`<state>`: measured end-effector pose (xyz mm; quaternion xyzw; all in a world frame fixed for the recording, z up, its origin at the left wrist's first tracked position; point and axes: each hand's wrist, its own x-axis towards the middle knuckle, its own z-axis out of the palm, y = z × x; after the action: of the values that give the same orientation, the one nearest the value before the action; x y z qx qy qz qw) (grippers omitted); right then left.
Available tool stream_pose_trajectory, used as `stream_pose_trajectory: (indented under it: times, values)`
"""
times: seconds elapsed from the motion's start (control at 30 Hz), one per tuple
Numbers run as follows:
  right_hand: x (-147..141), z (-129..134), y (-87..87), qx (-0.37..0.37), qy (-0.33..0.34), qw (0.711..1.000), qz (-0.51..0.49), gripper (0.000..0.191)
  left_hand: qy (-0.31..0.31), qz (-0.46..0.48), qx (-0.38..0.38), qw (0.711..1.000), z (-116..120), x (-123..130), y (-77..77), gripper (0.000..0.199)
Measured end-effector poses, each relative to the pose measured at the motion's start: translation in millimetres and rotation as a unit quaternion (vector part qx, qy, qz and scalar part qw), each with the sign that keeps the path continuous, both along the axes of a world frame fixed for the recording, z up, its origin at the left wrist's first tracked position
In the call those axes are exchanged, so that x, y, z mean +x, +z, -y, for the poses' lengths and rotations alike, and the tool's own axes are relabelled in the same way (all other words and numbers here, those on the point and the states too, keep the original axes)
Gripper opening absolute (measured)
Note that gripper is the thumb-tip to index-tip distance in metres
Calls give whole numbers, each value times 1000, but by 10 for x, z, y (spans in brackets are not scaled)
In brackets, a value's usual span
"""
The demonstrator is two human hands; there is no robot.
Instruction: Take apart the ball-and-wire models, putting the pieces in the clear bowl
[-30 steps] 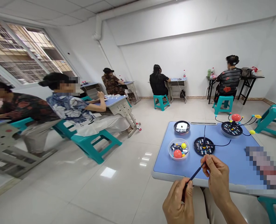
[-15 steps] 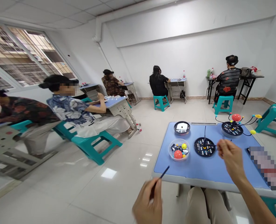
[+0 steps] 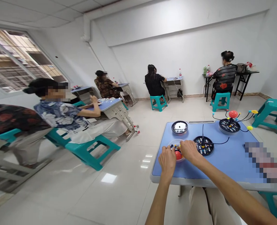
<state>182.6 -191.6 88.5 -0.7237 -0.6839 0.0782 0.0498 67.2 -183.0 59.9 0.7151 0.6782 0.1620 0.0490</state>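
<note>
Clear bowl (image 3: 180,160) at the left side of the table (image 3: 199,172), partly covered from above, with a red ball (image 3: 178,155) and small dark parts (image 3: 175,146) inside. Round in outline, so without a long axis to line up with. Directly under the reach of both hands: left hand (image 3: 168,161) at the left rim, right hand (image 3: 190,151) across the right rim, about equally near, neither clearly closer. Red ball in the gap between, just beside the fingers of the left. Fingers bent downward on both sides, tips mostly hidden; cannot tell whether pinching something or merely resting there.

Just right of the right hand, a black disc (image 3: 203,148) with one thin rod (image 3: 202,132) upright and another reaching out to the right. Beyond the bowl, toward the far left corner, a round dish (image 3: 179,127) with a shiny face. At the far right corner, a ball model (image 3: 229,126) with coloured balls on curved rods. Farther out, a green stool (image 3: 273,112) on the right and, on the left, a seated person (image 3: 61,117) in a flowered shirt.
</note>
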Motion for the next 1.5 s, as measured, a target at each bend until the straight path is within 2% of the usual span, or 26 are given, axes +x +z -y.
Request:
stream_pose_trajectory:
  times: [0.07, 0.17, 0.23, 0.3, 0.37, 0.43, 0.53, 0.63, 0.7, 0.8, 0.97, 1.17, 1.33, 1.5]
  values:
    - [80, 103, -3, 34, 5, 999, -20, 28, 1, 14, 22, 1000, 5, -20, -14, 31]
    - [386, 315, -35, 151, -12, 984, -96, 30, 1, 92, 111, 990, 94, -19, -62, 31]
    - [680, 427, -76, 238, -69, 957, -152, 30, -50, 187, 166, 967, 224, 79, -112, 30]
    - [970, 467, -121, 273, -130, 938, -172, 26, -142, 278, 170, 935, 375, 282, -166, 28]
    - [1190, 433, -154, 240, -143, 945, -172, 23, -195, 311, 125, 922, 489, 555, -211, 26]
    - [1310, 355, -173, 175, -106, 965, -166, 27, -209, 293, 73, 930, 526, 827, -240, 25]
    - [1340, 237, -187, 99, -44, 984, -142, 30, -183, 215, 23, 959, 445, 1116, -257, 28]
    - [1311, 174, -201, 60, -28, 991, -118, 26, -152, 122, -7, 981, 312, 1249, -269, 28]
    - [1303, 154, -213, 55, -28, 991, -117, 26, -144, 86, -20, 986, 248, 1291, -286, 28]
    - [1319, 138, -220, 56, -23, 991, -121, 30, -143, 82, -26, 986, 205, 1329, -317, 29]
    - [1368, 129, -202, 56, 17, 992, -109, 16, -130, 100, -22, 986, 188, 1349, -335, 25]
    - [1404, 148, -154, 80, 23, 988, -127, 13, -118, 102, -22, 987, 173, 1350, -332, 23]
    - [1439, 140, 7, 103, 30, 985, -132, 15, -123, 104, -21, 987, 182, 1344, -331, 20]
    - [1444, 124, 234, 153, 70, 979, -112, 12, -118, 100, -33, 988, 196, 1343, -294, 20]
